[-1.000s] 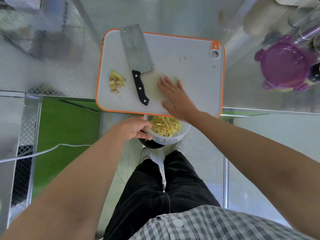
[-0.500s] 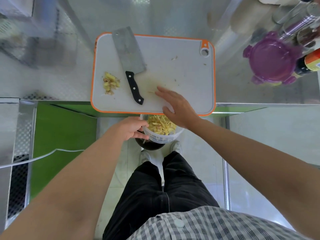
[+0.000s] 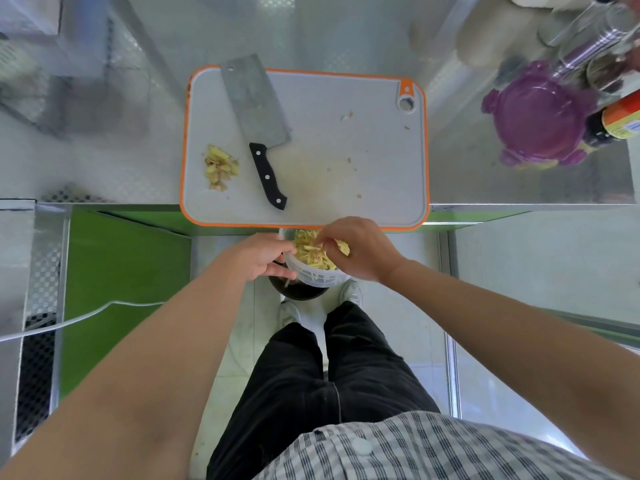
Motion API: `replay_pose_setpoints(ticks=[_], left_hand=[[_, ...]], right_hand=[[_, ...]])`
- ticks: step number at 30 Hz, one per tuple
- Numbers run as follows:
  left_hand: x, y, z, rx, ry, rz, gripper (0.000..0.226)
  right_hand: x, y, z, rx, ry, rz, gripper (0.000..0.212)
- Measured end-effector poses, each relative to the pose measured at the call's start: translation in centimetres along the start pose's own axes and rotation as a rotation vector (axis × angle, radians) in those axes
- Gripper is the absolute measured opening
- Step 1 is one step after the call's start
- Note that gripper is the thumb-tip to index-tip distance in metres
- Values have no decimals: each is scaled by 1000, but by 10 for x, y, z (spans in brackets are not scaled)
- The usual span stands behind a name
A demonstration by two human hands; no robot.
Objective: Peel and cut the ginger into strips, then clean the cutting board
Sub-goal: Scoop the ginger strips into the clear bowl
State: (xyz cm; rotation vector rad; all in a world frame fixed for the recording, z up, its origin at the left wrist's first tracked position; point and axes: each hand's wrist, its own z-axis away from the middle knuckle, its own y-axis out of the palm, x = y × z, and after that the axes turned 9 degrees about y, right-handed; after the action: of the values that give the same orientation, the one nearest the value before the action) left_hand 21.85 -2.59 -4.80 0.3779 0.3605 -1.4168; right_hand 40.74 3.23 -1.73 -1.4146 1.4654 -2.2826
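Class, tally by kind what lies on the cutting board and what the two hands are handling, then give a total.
Cleaver: 1, on the cutting board
Ginger scrap pile: 1, on the board
Clear tub: 1, gripped by the left hand; the right hand pinches ginger strips over it
Total: 3, stray crumbs not counted

I am wearing a checked shirt (image 3: 433, 452) in white and dark grey, with a round white button (image 3: 361, 446) showing on its front, plain black trousers (image 3: 311, 393) and white shoes (image 3: 289, 313).
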Motion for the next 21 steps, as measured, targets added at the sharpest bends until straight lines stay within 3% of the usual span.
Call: replay_pose_setpoints(ticks=[4, 6, 13, 18, 21], left_hand=[[3, 0, 2, -8, 8, -20, 22], [4, 0, 3, -8, 11, -35, 17], [11, 2, 6, 11, 42, -62, 27], [15, 5, 12, 15, 75, -99, 23], [22, 7, 13, 33, 99, -191, 33]], right_hand=[[-1, 3, 1, 10, 0, 38, 41], [2, 5, 2, 33, -21, 26, 37], [8, 11, 8, -8, -1, 114, 34], [10, 6, 22, 84, 213, 13, 24], [5, 2, 31, 111, 389, -38, 21]])
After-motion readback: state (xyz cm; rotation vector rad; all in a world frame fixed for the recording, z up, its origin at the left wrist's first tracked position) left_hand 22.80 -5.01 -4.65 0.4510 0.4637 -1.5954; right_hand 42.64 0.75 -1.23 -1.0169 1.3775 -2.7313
